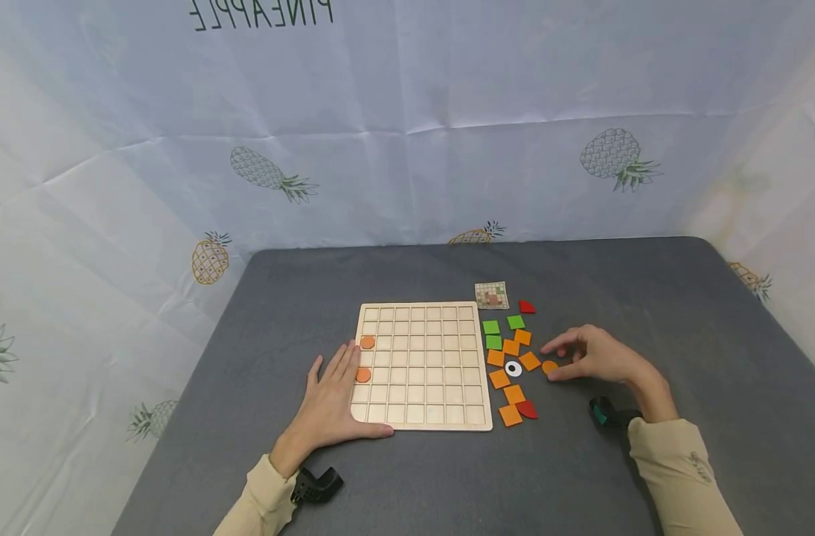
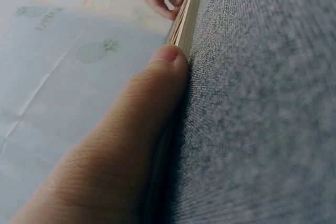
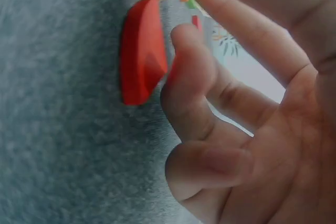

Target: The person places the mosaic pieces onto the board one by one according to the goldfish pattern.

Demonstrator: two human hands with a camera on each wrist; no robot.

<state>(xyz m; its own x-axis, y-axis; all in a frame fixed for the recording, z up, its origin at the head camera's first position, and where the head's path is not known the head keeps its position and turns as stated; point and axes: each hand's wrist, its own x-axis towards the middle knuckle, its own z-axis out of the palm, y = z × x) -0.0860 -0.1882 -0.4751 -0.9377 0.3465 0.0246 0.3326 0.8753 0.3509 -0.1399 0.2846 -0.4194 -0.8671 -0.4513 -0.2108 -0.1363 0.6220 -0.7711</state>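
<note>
Left hand (image 1: pixel 331 400): laid flat and spread, gripping nothing; fingers at the left edge of the gridded wooden board (image 1: pixel 423 365), thumb on its near edge. Good brace, I'd say: light pressure only, so the board doesn't skew. Right hand (image 1: pixel 592 355): thumb touching the loose orange disc (image 1: pixel 550 367), index fingertip just beyond its far side, apart from it. No pinch shows; the right wrist view doesn't show the contact. For a clean pickup: index on the far rim, thumb on the near rim, lift level. The disc looks thin, so tilting one edge up first should help. Stay clear of the orange square (image 1: pixel 530 361) just left of it.

Looks, left to right: board is pale wood, rounded corners, shallow square cells, with two darker orange discs in its left column, far one (image 1: pixel 368 342) and nearer one (image 1: pixel 363 374), one cell between them. Right of the board: white disc with black centre (image 1: pixel 513 368) among flat orange and green squares. Loose disc is plain orange, round, on the grey table (image 1: pixel 420 484) right of the squares, partly hidden by the thumb.
</note>
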